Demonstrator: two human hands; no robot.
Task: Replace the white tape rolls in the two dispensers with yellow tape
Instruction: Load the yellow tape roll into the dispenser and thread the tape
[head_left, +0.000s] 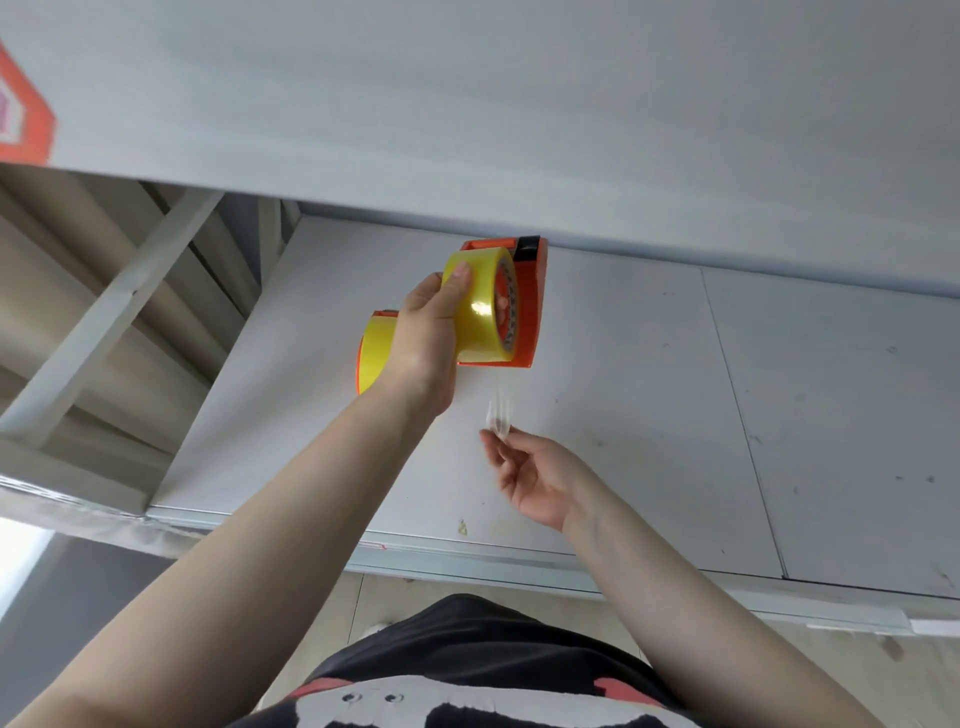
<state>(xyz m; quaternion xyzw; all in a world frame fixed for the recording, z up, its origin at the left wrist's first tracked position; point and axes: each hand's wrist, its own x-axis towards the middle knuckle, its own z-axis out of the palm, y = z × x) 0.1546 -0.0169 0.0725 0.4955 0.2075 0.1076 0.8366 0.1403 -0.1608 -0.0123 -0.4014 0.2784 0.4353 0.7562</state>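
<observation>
Near the middle of the frame, the left hand (431, 332) clasps a yellow tape roll (485, 306) seated in an orange dispenser (527, 301) above the grey worktop (675, 389). Lower down, the right hand (535, 478) pinches a clear, curling tape strip (498, 410) pulled from the roll. Keeping the strip taut and straight toward the black cutter (529, 247) should stop it folding onto itself. A second yellow roll (375, 353), glossy and round, sits in another orange holder just left, partly hidden by the wrist.
</observation>
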